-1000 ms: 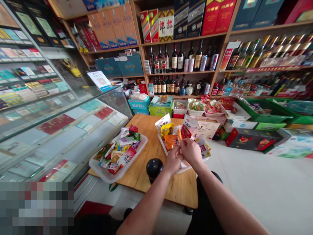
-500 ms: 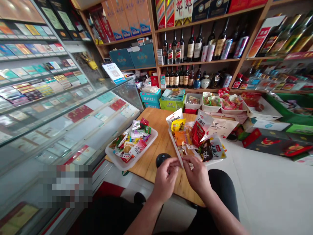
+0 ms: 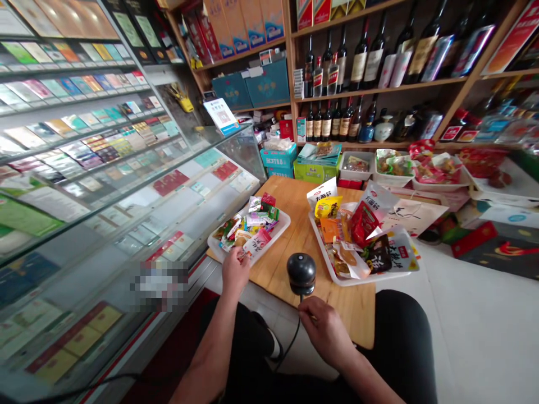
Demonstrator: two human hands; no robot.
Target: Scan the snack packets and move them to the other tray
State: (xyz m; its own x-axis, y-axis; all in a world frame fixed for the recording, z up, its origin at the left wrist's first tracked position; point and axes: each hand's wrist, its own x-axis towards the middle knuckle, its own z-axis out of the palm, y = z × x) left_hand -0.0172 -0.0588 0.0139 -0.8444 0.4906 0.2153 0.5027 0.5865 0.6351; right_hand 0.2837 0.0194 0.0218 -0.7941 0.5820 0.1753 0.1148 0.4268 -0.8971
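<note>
My left hand [image 3: 236,272] reaches to the near corner of the left white tray [image 3: 278,233], its fingers bent together by a pink-and-white snack packet [image 3: 257,242]. Whether they grip that packet, I cannot make out. Small colourful packets fill this tray. My right hand [image 3: 326,328] is curled low at the table's front edge, fingertips beside the thin cable of a black rounded device [image 3: 301,272]. What lies inside those fingers is hidden. The right white tray [image 3: 337,280] holds larger snack bags, among them a red-and-silver bag [image 3: 366,221] and a dark bag [image 3: 379,255].
Both trays stand on a low wooden table [image 3: 295,207]. To the left runs a glass display counter [image 3: 168,191] with flat packs inside. Behind are shelves of bottles [image 3: 328,120] and a row of snack trays [image 3: 356,177]. My knees flank the table's near side.
My hands were together by the right tray; now they are apart. The left has moved to the left tray, the right down below the black device. The view has shifted left.
</note>
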